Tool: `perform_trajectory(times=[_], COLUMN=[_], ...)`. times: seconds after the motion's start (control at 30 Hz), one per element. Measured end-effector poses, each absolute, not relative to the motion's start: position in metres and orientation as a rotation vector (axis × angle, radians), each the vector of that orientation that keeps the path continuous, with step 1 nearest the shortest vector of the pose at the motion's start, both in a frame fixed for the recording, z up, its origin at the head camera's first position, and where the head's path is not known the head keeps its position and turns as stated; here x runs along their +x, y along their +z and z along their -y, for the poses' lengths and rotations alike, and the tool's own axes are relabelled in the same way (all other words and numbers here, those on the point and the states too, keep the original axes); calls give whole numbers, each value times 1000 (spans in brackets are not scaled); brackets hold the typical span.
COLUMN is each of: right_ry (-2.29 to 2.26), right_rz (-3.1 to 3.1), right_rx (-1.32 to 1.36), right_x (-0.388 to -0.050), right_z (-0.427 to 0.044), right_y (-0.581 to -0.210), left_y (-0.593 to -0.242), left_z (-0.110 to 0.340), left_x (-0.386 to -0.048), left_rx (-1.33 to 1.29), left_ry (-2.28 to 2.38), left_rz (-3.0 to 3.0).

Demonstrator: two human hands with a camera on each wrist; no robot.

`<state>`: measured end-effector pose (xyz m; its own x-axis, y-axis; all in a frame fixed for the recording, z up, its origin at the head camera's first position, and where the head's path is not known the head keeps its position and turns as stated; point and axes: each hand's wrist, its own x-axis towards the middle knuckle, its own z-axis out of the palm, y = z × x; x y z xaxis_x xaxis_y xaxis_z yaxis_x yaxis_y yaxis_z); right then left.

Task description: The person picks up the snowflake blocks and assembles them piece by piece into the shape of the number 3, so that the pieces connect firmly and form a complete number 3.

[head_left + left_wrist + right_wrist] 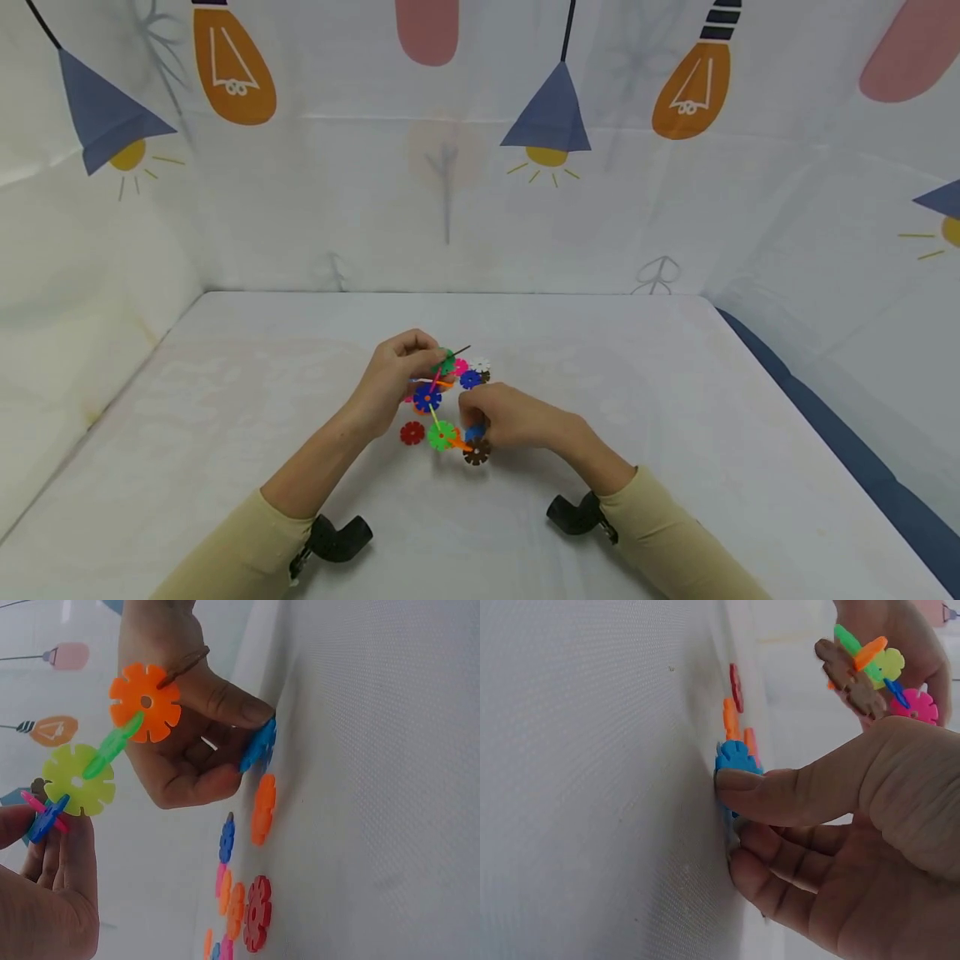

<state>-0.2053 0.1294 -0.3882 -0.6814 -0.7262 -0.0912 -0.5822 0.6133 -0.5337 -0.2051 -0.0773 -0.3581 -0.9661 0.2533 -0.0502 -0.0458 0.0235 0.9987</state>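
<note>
My left hand (393, 379) pinches one end of a chain of interlocked notched plastic discs. In the left wrist view, the chain shows pink and blue pieces, a yellow-green disc (79, 784), a green disc (112, 746) seen edge-on, an orange disc (154, 720) and a brown disc (184, 666) at the far end. The chain hangs above the table, close to my right hand (517, 417). Low at the table surface, my right thumb and fingers pinch a blue disc (737, 756). It is apart from the chain.
Loose discs lie on the white table (225, 417): a red disc (412, 432) near the left hand, an orange disc (263, 810) beside the blue one, and several others farther back, including a white disc (480, 364). A printed white curtain (360, 183) surrounds the table.
</note>
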Motion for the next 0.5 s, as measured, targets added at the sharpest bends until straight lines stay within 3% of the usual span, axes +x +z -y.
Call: perform_trajectory(times=[0.5], right_ry=[-742], right_rz=[-2578], right_rx=[-1001], right_x=[-206], right_z=[-130], right_y=[-385], left_y=[-359], left_z=[78], left_x=[-205], left_rx=[243], left_ry=[2053], left_rz=[-2070])
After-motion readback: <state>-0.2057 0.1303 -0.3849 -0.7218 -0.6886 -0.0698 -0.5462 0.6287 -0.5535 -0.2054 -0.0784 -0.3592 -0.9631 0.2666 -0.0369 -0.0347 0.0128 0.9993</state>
